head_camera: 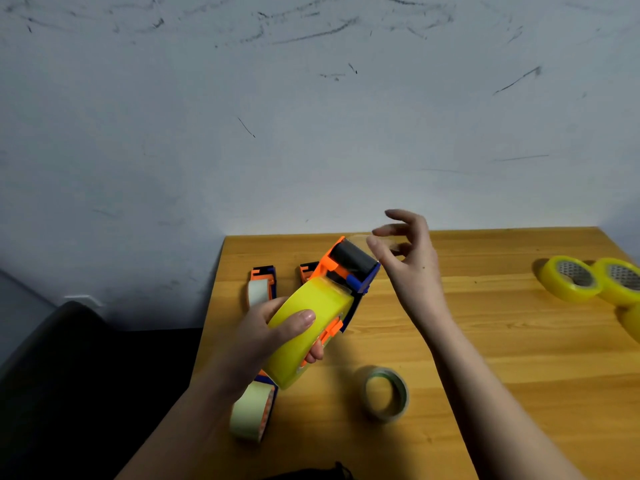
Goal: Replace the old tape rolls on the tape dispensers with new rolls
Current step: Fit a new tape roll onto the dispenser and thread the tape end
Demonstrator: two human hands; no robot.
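Head cam, looking down at a wooden counter (485, 358) pushed against a scuffed white wall (311, 116).

Left hand (273, 336) is wrapped around a fat yellow roll (308, 327) that sits on an orange and blue dispenser (349, 271), thumb lying across the top of the roll and fingers curled under it. The whole thing is lifted off the counter and tilted, with the black roller end pointing far and up.

Right hand (412, 261) hovers just past that roller end. Thumb and a finger look pinched on a clear strip of tape (367, 239) coming off the front, other fingers spread loose. The strip is faint, so I can't tell exactly where it ends.

On the counter: two more dispensers at the far left, one (262, 284) holding a pale roll, the other (307, 270) mostly hidden behind the held one. A third (254, 408) with a pale roll lies near, partly under the left wrist. A thin, nearly spent roll (387, 394) lies flat just right of it. Three yellow rolls (571, 278) sit well apart at the right edge, touching each other.

Something dark (69, 375) sits left of the counter, maybe a chair.
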